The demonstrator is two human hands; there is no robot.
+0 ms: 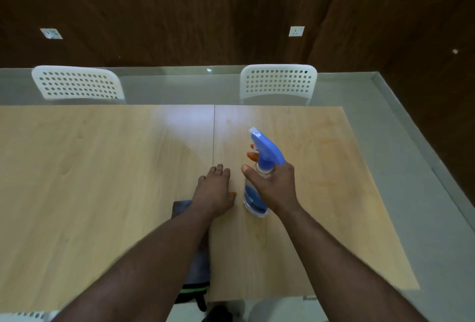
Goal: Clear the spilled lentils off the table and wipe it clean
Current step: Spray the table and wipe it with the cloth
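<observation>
A clear spray bottle with a blue trigger head stands over the light wooden table, right of its centre seam. My right hand grips the bottle's neck, fingers curled round it at the trigger. My left hand lies flat on the table just left of the bottle, fingers straight. A dark blue-grey cloth lies under my left wrist and forearm, mostly hidden. A faint orange smear shows on the table's far right part. No lentils are visible.
Two white perforated chairs stand at the table's far side. A grey floor lies beyond the right edge. A dark object with a green stripe sits at the near edge. The wall behind is dark wood.
</observation>
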